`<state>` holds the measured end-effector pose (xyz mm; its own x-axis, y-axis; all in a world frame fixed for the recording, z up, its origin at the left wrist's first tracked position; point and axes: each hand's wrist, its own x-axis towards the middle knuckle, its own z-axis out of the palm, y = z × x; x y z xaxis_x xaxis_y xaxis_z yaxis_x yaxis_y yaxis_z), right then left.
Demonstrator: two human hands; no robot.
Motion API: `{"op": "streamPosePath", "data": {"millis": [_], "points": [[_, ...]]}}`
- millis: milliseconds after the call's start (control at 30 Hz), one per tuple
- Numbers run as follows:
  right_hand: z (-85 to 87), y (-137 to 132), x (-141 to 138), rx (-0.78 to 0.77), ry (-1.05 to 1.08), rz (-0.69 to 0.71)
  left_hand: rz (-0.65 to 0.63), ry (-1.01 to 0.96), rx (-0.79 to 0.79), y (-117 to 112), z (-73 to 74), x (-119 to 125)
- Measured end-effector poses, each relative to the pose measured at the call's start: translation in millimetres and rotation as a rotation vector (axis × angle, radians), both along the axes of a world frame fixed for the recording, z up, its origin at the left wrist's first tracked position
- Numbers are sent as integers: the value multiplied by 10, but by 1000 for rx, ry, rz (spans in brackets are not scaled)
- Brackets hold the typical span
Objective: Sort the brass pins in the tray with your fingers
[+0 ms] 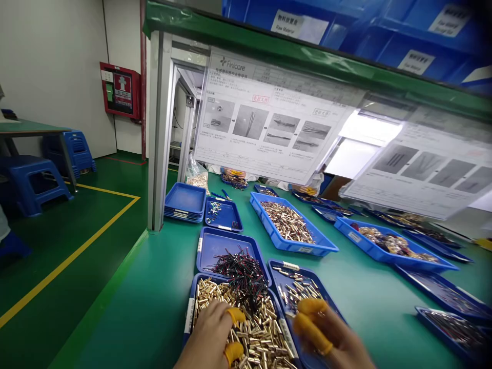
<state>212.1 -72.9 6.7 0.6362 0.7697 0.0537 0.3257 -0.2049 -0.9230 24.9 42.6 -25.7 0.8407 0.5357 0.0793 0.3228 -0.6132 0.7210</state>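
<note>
My left hand [215, 333] reaches into a blue tray [188, 312] of short brass tubes [265, 333]. Yellow finger cots cover its thumb and index finger, which are apart over the tubes with nothing visible between them. Farther right my right hand [326, 333], also in yellow cots, is curled with fingertips close together above the edge of another blue tray [334, 302]. Motion blurs it, and anything in its fingers cannot be made out. Brass tubes with wires [302, 287] lie in that tray. Thin black and red wires [244, 271] heap over the brass tubes and the blue tray behind [215, 241].
Beyond are a large blue bin [326, 249] of metal pieces, stacked blue trays [185, 197] and a small tray [223, 212]. Other gloved hands work across the bench. Instruction sheets [269, 113] hang from the green shelf edge [230, 31]. A metal post [156, 133] stands at left.
</note>
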Motion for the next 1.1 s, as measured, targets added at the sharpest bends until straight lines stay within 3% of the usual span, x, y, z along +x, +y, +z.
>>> {"op": "streamPosePath", "data": {"millis": [67,100,200,333,400,500,700,867,967,1100], "points": [[50,6,258,-123,-451,-258,-32,146,154,-6,-77,18],[64,43,325,-171,-595,-245,-68,195,213,-11,-114,30],[80,281,209,-127,-821,20,-110,255,324,-23,-166,58],[104,722,-326,-176,-1001,402,-141,248,362,-11,-98,68],[120,900,-517,-267,-1087,496,-150,248,348,4,-87,73],[133,1052,-624,-382,-1163,525,-141,135,326,25,-176,91],[141,1080,-572,-446,-1199,534,-115,-95,277,42,-386,123],[239,947,-413,-392,-1162,451,-92,-32,169,52,-274,86],[211,732,-300,-207,-945,317,-64,-55,-39,59,-132,29],[-114,388,-268,-57,-407,221,42,-95,-208,65,21,-31]]}}
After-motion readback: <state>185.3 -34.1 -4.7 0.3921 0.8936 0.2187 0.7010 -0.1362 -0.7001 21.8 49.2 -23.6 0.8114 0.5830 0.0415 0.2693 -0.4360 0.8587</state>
